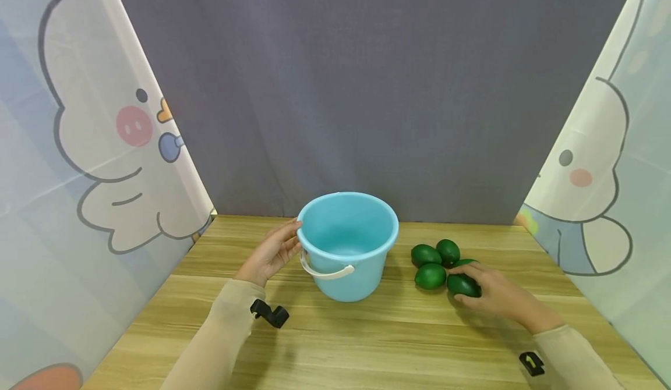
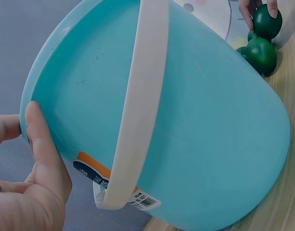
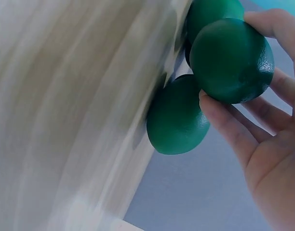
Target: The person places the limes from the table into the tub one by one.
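Head view: nearest us, the right hand pinches a green fruit between thumb and fingers; whether it touches the wooden table we cannot tell. We judge the step in hand to be the grasp, and the next move calls for a sure hold, free of its neighbours. Beyond, the left hand pinches the upright blue bucket at its rim, the white handle hanging in front; its visible inner floor is bare. Right of it cluster four other fruits, before the grey curtain
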Tool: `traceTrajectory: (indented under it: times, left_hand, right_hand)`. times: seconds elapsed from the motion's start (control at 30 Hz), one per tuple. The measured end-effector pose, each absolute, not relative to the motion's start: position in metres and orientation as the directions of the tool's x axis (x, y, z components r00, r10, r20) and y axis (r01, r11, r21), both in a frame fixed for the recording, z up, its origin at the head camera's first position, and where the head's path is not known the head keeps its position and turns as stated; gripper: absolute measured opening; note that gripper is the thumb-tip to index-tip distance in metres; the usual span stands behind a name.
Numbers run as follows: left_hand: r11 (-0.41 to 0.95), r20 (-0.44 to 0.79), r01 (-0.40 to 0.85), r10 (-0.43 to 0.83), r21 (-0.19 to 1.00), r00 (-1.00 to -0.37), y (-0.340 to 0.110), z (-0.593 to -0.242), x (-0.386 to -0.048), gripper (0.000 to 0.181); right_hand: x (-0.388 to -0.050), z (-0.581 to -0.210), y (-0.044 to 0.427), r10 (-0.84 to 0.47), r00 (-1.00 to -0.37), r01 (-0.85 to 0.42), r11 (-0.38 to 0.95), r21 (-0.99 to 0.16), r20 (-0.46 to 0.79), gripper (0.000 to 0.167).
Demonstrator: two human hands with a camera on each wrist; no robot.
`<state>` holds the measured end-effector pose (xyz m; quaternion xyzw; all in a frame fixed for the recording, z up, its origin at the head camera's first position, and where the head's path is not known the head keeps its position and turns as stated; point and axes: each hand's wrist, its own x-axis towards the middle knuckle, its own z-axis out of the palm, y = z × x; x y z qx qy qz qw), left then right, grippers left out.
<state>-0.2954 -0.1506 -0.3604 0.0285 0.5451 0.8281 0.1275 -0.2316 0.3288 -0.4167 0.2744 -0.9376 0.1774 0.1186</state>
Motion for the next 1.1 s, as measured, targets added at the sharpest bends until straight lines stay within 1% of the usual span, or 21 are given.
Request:
traceTrajectory:
  times: [0.4, 0.63, 0.77, 1.1]
  left_hand:
    - [-0.384, -0.097, -0.186, 0.24, 0.905, -0.966, -0.151, -0.36, -0.295, 0.046]
    - [-0.387, -0.094, -0.186, 0.243, 0.903, -0.965, -0.151, -0.36, -0.295, 0.042]
    - [-0.382, -0.096, -0.186, 0.242, 0.906, -0.966, -0.151, -0.36, -0.295, 0.043]
    - [-0.382, -0.098, -0.188, 0.243, 0.905, -0.965, -0.151, -0.36, -0.295, 0.045]
  right_hand:
    - [-0.235, -0.412, 0.328, -0.526, -0.736, -0.647, 0.731, -0.217, 0.425, 0.047]
    - [-0.236, -0.405, 0.326, -0.535, -0.713, -0.663, 0.725, -0.188, 0.453, 0.049]
    - [-0.237, -0.402, 0.323, -0.545, -0.685, -0.684, 0.709, -0.17, 0.484, 0.049]
    - [-0.237, -0.394, 0.32, -0.543, -0.683, -0.685, 0.708, -0.171, 0.489, 0.051]
